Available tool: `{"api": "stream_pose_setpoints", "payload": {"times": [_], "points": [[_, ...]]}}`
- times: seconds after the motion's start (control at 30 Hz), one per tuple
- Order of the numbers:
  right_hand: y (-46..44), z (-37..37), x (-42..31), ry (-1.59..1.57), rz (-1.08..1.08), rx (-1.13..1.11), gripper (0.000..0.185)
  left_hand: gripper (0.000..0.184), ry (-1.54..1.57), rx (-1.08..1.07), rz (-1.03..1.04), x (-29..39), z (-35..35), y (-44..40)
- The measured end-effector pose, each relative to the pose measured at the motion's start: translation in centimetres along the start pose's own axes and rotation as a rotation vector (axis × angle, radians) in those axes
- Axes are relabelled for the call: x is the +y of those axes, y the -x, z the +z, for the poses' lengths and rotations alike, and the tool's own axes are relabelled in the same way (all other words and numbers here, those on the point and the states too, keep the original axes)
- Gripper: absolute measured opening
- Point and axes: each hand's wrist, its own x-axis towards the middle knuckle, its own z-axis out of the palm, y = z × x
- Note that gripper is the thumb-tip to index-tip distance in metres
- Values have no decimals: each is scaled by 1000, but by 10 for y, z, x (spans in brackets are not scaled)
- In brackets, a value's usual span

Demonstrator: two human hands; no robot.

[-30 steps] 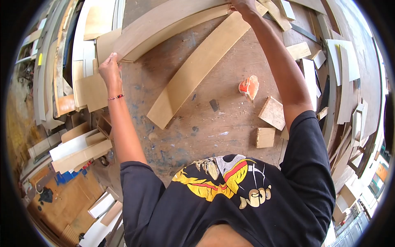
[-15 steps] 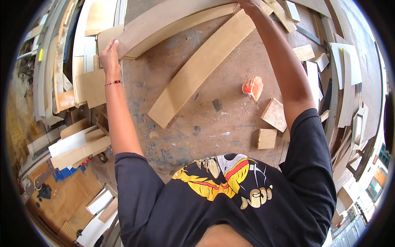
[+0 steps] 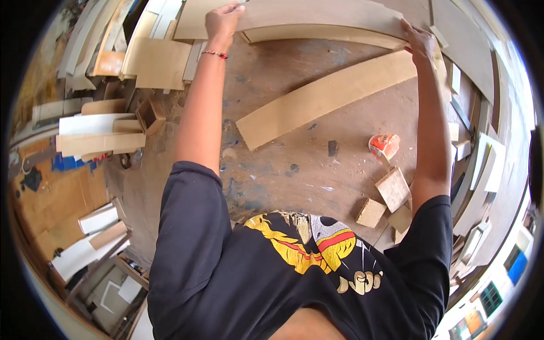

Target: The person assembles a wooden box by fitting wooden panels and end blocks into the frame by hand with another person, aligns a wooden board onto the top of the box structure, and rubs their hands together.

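A long, pale wooden board [image 3: 323,13] spans the far side of the worktable, looking curved in the wide lens. My left hand [image 3: 222,25] is closed on its left end, thumb along the top. At the opposite end, my right hand [image 3: 418,42] grips the board with its fingers at the edge. Beneath it shows a second wooden strip [image 3: 323,34], partly hidden; whether the two are joined I cannot tell. Nearer to me, a flat tan plank [image 3: 328,96] lies slantwise on the worktable [image 3: 277,170], its right end close to my right wrist.
An orange-and-white torn tub [image 3: 384,147] stands right of centre. Small wood blocks [image 3: 392,189] lie beside my right forearm. Offcuts [image 3: 102,133] are piled on the left, and more boards [image 3: 481,170] line the right side. A square panel [image 3: 163,63] sits beyond my left forearm.
The view has turned, so the table and its contents appear shifted. Both hands stay on the board, which now lies more level across the top, and its right end has come into view.
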Motion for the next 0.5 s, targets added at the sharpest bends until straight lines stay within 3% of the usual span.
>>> {"api": "stream_pose_setpoints", "payload": {"times": [0.13, 0.2, 0.23, 0.3, 0.4, 0.5], "points": [[3, -4, -6, -10, 42, -15, 56, 40, 85, 34, -2, -3, 10, 3], [5, -4, -8, -22, 57, -63, 60, 33, -185, 89, 199, 6, 10, 15], [5, -3, -8, -23, 63, -32, 55, 33, -182, 95, 198, 3, 9, 11], [4, -3, -5, -22, 62, -1, 49, 41, 210, 7, -79, 2, 7, 5], [0, -3, -1, -13, 59, -41, 61, 40, 111, -37, -177, 8, 11, 7], [-5, -2, 7, 24, 66, -66, 63, 36, 63, -31, -89, 22, 10, 21]]}}
